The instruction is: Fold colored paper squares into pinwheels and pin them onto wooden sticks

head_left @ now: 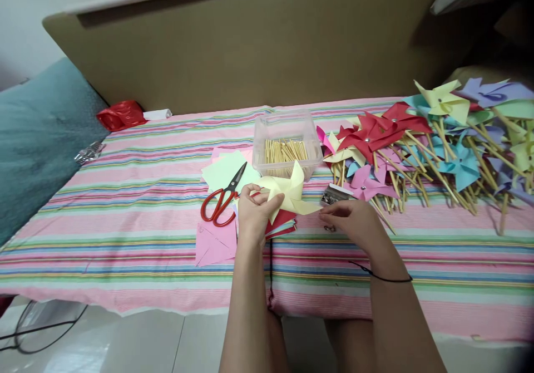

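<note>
My left hand (257, 209) pinches a pale yellow paper pinwheel (287, 192), its blades folded in toward the middle. Close to the pinwheel's right tip is my right hand (352, 220), thumb and fingers pressed together; whatever is between them is too small to make out. Just beyond those fingers lies a small open box (336, 194) of tiny dark or metallic pieces, and a few small bits (329, 228) rest on the cloth below. Under the pinwheel is a stack of coloured paper (281, 225). Red-handled scissors (223, 197) lie left of my left hand.
A clear plastic tub (287, 122) of short wooden sticks (286, 150) stands behind the pinwheel. Finished pinwheels on sticks (417, 150) pile up at the right. Pink cut sheets (216, 245) and pale green paper (228, 170) lie left. A red plastic bag (120, 116) sits far left.
</note>
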